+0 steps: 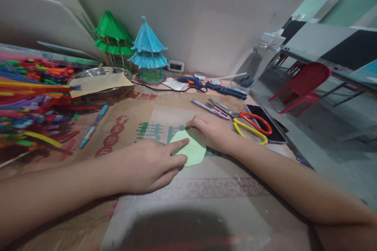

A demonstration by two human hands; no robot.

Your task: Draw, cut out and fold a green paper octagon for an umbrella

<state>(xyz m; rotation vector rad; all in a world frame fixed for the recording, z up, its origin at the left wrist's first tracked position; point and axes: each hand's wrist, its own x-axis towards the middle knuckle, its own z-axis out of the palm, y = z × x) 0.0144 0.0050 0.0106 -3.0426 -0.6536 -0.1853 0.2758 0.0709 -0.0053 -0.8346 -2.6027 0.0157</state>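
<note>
A light green paper piece with several straight sides [193, 150] lies on the clear-covered work surface before me. My left hand [159, 160] rests at its left side, thumb and index finger stretched apart over the paper, other fingers curled under. At the far right edge, my right hand [210, 129] has its fingers bent together on the paper; their tips are partly hidden. Just beyond that hand lie scissors with one red and one yellow handle [253, 122] and a purple pair of thread snips [210, 109]. A blue pen [93, 126] sits farther left.
Colourful pipe cleaners [35, 102] heap up at left, beside a metal bowl [101, 72]. Green [113, 39] and blue [150, 53] pavilion models stand at the wall. A glue gun [191, 82], pliers [226, 91], a phone [268, 123] and a clear bottle [257, 60] lie or stand toward the right.
</note>
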